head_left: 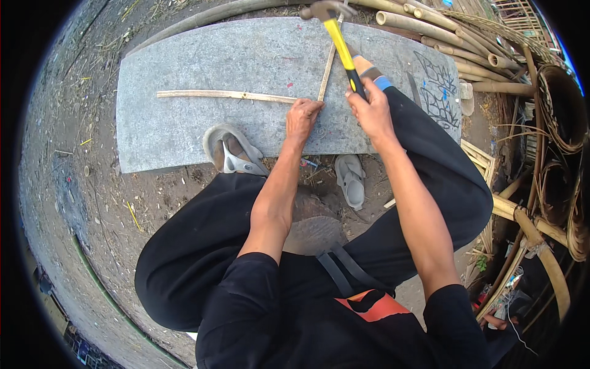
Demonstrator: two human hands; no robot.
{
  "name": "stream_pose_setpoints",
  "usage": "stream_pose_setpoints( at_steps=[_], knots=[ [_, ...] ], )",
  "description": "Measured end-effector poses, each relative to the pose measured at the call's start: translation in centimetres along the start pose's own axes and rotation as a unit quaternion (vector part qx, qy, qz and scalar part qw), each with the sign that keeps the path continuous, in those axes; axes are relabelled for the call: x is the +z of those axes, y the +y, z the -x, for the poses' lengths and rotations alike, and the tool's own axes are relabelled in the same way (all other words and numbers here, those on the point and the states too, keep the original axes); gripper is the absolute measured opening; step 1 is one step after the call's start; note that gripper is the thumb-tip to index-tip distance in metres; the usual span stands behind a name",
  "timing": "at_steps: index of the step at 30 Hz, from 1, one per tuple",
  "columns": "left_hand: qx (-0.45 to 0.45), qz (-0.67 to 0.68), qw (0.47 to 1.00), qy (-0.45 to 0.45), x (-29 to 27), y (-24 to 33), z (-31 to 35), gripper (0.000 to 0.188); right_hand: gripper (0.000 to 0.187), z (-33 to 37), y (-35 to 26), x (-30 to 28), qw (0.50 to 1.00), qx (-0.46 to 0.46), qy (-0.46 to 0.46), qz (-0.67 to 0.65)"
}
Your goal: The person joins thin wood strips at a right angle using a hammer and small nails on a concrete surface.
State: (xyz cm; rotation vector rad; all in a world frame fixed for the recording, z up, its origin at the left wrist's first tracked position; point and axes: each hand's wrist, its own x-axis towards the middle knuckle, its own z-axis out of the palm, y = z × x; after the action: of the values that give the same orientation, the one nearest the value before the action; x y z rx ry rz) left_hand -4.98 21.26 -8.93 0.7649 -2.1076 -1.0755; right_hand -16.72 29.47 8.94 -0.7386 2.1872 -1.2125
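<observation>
And there it was, the corner that mattered, right under the left hand (302, 119)! The fingers of that hand were curled down tight at the near end of a pale strip (221, 95), no daylight between them and the wood. That strip ran off to the left of the hand, its long axis lying nearly crosswise to the body. A thinner strip (327, 72) headed straight away from the same fingertips, leaning slightly right, so the two lengths made a rough right angle. Whether they were joined there, nobody could tell; the knuckles hid the meeting point.

Over to the right hand (372, 114), a short gap from its partner: closed firmly around the black grip of a hammer (342, 48)! The handle slanted away and to the left from that fist, and the metal head sat well beyond both hands, appearing to cross above the far part of the thinner strip. So the left hand was the nearer one, touching the corner, while the hammer's head stood well apart from it, farther out.

Beneath it all, a grey slab (184, 61) spread under both hands, with bamboo poles (424, 27) beyond the right hand and an empty grey sandal (351, 184) on the near side, below the hands.
</observation>
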Motion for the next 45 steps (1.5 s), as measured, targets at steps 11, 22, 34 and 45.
stream_pose_setpoints(
  at_steps=[11,22,34,45],
  knots=[
    [0.040,0.034,0.997,0.050,0.2,-0.6,0.3,0.014,0.027,9.5,13.9,2.7,0.983,0.140,0.102,0.052],
    [-0.094,0.087,0.992,0.020,0.0,-0.2,-0.1,0.029,0.025,12.6,16.6,8.0,0.962,0.175,0.207,0.023],
    [-0.030,0.054,0.998,0.006,-0.3,-0.5,-0.4,0.012,0.032,12.9,14.2,9.6,0.968,0.170,0.182,0.041],
    [0.006,0.056,0.998,-0.012,-0.6,-0.9,-0.3,0.018,0.033,13.6,14.4,10.3,0.968,0.155,0.189,0.058]
  ],
)
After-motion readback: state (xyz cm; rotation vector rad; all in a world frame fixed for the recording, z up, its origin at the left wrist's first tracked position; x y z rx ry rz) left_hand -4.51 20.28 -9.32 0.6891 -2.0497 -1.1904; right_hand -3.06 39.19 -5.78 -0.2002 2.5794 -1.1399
